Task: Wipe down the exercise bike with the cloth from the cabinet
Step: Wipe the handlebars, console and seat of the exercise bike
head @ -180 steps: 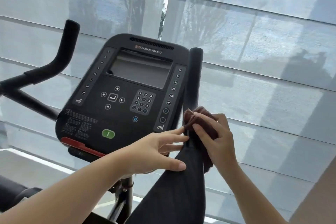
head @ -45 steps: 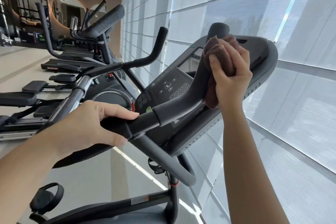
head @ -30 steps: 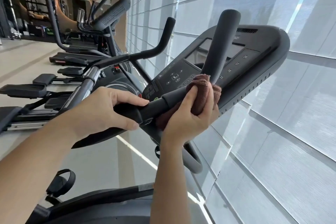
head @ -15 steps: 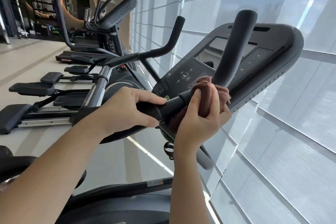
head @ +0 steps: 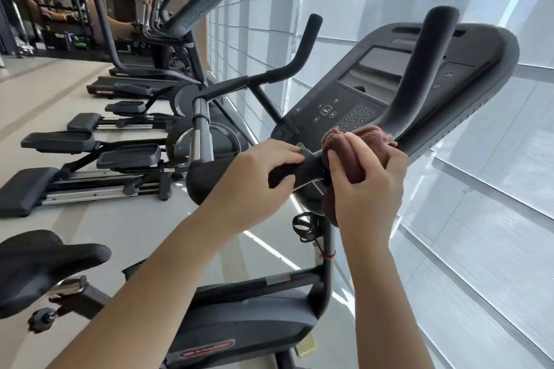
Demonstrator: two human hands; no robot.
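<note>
The black exercise bike fills the view, its console (head: 368,84) tilted toward me and its right handlebar (head: 419,81) rising in front of the screen. My right hand (head: 368,186) holds a brown cloth (head: 347,156) wrapped around the lower bend of that handlebar. Just left of the cloth, my left hand (head: 254,180) grips the padded horizontal part of the same bar. The bike's saddle (head: 39,260) sits at the lower left and its body (head: 239,320) lies below my arms.
Shaded window panels (head: 479,219) run along the right side, close behind the console. To the left stands a row of other gym machines (head: 126,141) with pedals and a treadmill (head: 135,81) farther back. Pale floor (head: 60,84) stretches along the left.
My right hand slid the cloth from the handlebar's tip down to its bend, close to my left hand. My view has shifted so the saddle and bike body show.
</note>
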